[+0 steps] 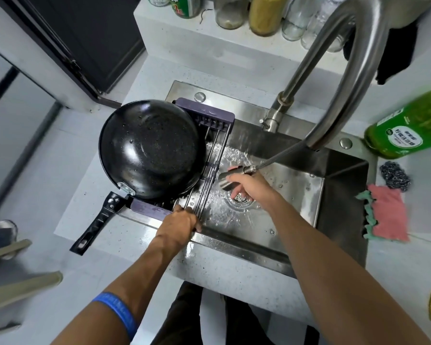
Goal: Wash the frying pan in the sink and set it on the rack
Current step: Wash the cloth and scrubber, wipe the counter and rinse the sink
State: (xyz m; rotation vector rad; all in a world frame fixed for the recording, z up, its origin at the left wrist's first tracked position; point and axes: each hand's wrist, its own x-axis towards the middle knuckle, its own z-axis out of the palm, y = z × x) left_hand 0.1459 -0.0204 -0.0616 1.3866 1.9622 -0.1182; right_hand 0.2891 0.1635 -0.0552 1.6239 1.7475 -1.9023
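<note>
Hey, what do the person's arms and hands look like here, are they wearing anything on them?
Both arms are bare to the bottom edge of the picture: no sleeves show, and there are no gloves. The left hand and right hand carry no rings or watch that can be made out. The only thing worn is a blue wristband, a plain smooth strip around the left forearm, with faint markings too blurred to read.

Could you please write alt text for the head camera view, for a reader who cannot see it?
A wet black frying pan sits upside down on the purple rack at the sink. The left hand holds the rack's bars; the right hand aims the pull-out sprayer into the basin.
</note>
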